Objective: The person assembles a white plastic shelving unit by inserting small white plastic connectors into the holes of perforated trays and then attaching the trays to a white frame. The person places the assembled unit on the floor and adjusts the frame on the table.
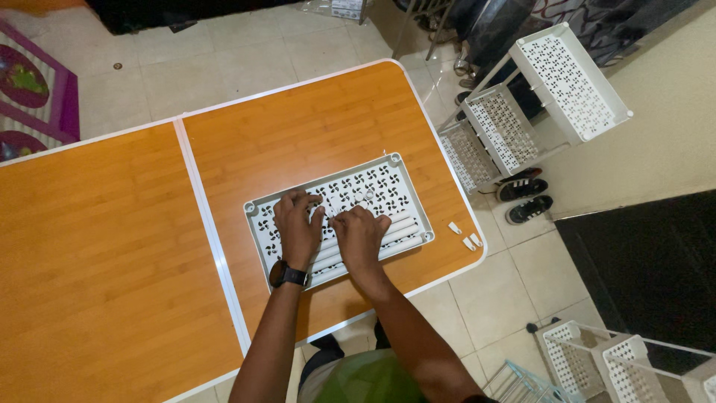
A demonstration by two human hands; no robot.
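Rug (33,89) lies far out past the left hand, on the tiled floor; nothing to do with the work. Table (112,246), orange wood-look top with a white seam, carries everything in hand. Tray (406,183), white and perforated, lies flat on it under both hands. Left hand (297,227), watch on the wrist, rests palm down on the tray's left part, fingers spread and curled onto the grid; it seems to press or steady rather than grip, though what is under the palm is hidden. Right hand (359,237), just beside it, is likewise palm down, fingers bent over the tubes (406,227), white and lying in a row along the tray's near edge; whether it pinches one I cannot tell. Caps (464,235), three small white pieces, lie loose on the table to the right of the right hand, apart from the tray. Rack (533,108), a white tiered stand of like trays, stands on the floor further right, built. Judgement: this tray's parts are still loose, so assembly here looks early.
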